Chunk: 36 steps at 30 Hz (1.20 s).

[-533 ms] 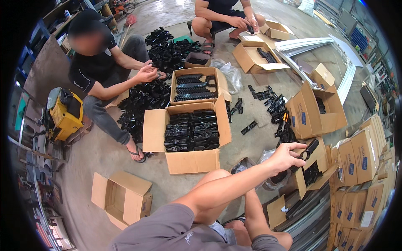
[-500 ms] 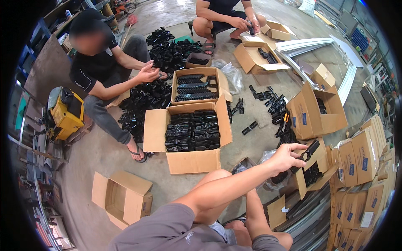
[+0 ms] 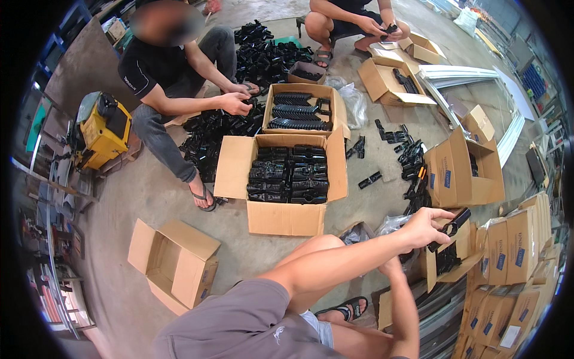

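Observation:
My left arm stretches across to the right, and my left hand [image 3: 427,228] grips a black plastic bracket [image 3: 455,222] with a round opening. It hangs just above a small open carton [image 3: 431,269] that has more black parts [image 3: 447,258] inside. Below my left forearm, my right hand [image 3: 391,267] is partly covered; its fingers are hidden, close to a clear plastic bag [image 3: 391,224]. In front of me stands an open carton [image 3: 286,219] packed with rows of black brackets [image 3: 288,173]. Behind it, another carton [image 3: 341,107] contains neatly nested brackets [image 3: 296,112].
Loose black parts are heaped at a co-worker's [image 3: 173,78] feet on the left. A second person [image 3: 350,24] handles a part at the back. An empty carton [image 3: 179,257] sits front left, a yellow machine [image 3: 104,134] beyond it. Stacked cartons [image 3: 508,245] line the right.
The whole view has shifted a little. My left hand still holds the bracket over the small carton. My right forearm has swung outward to the right. The left co-worker's hands have come lower.

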Motion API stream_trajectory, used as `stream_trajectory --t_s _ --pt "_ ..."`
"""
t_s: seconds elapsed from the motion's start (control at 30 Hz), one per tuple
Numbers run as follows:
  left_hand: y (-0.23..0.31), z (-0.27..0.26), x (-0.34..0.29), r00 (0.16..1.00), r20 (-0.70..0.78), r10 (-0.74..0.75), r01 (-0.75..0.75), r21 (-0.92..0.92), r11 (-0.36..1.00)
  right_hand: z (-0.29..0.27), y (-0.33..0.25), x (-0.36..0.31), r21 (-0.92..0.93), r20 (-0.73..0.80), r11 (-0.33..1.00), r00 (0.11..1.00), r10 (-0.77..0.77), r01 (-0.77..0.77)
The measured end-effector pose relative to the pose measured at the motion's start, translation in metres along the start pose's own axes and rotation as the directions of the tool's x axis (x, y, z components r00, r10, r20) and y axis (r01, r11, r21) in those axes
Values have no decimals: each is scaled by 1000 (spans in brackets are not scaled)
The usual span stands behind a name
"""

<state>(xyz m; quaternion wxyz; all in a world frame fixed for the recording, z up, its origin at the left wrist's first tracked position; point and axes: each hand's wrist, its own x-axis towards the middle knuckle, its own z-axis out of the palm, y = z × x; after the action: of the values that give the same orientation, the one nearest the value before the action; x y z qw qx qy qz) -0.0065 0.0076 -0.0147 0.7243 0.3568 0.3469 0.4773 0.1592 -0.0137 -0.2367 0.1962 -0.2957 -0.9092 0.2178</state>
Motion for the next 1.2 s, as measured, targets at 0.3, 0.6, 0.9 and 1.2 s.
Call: stream_trajectory --t_s 0.3,0.6,0.9,1.2 --pt "-8 12 -15 991 129 28 -20 -60 998 -185 -115 -3 787 -296 532 565 770 -313" --pt "-10 18 -27 962 253 -105 137 -116 984 -200 -144 -9 744 -512 631 421 749 -218" --pt "-11 47 -27 954 224 -198 219 -71 973 -205 -150 -23 547 -663 793 439 606 -268" --pt "-18 49 -31 959 224 -174 181 -12 983 -199 -147 -20 594 -712 766 284 643 -245"
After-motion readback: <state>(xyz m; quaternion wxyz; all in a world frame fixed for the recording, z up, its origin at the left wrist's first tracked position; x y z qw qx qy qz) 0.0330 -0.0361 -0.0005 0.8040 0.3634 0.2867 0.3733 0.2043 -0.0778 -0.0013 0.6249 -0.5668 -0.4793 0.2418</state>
